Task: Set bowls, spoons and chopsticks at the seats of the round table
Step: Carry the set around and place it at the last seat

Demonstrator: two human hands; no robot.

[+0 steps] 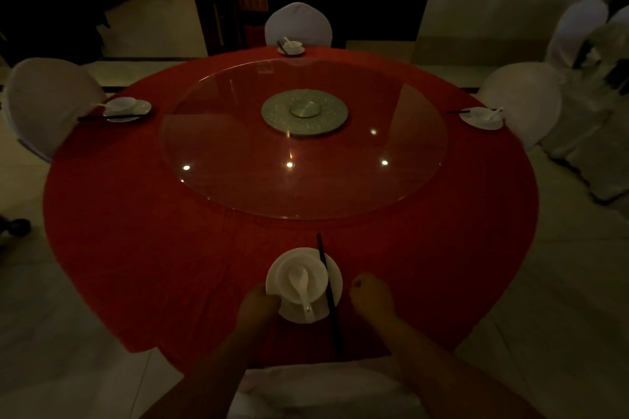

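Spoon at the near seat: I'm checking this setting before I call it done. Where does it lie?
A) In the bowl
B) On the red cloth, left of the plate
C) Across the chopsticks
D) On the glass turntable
A: the spoon rests with its scoop inside the bowl, which sits on the plate; the chopsticks lie apart from it, across the plate's right side.

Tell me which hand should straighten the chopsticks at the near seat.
Right. The chopsticks lie across the right side of the plate, close to the right hand, which holds nothing. The left hand is at its left edge, with the bowl between.
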